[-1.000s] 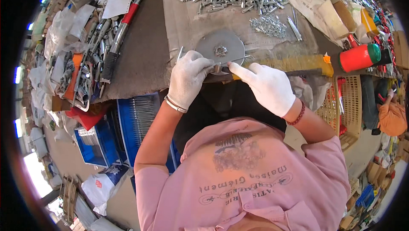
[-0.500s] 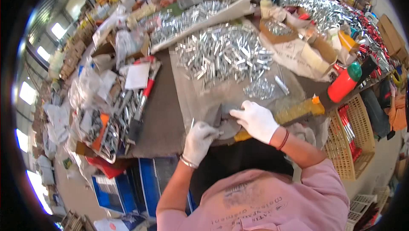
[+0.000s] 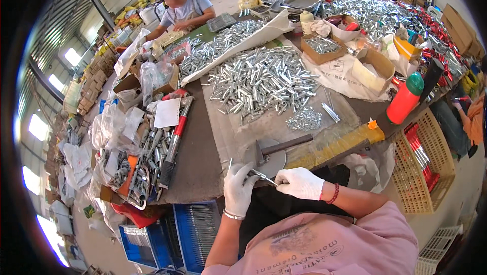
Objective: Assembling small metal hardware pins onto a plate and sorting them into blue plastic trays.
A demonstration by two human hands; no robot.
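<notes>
Both my hands wear white gloves and meet at the table's near edge. Between them a thin silver metal rod [image 3: 263,176] slants down to the right. My left hand [image 3: 237,190] is closed on its left end, and a second thin metal pin [image 3: 231,164] sticks up from the same fingers. With fingertips pinched, my right hand [image 3: 300,183] grips the rod's other end. Just beyond them a hammer [image 3: 288,144] with a dark handle lies across a round grey metal plate [image 3: 275,162]. Small silver parts [image 3: 304,118] and several longer pins [image 3: 331,112] lie farther off.
A big heap of silver metal tubes [image 3: 264,79] covers the mat ahead. Bagged tools and a red-handled tool [image 3: 177,135] lie left. At right stand a red bottle with green cap [image 3: 404,100] and a yellow crate [image 3: 423,161]. Another person [image 3: 185,11] sits across the table.
My right hand has drawn back from the hammer and plate to the rod at my left hand. The hammer now lies uncovered. The view has shifted, showing more of the far side.
</notes>
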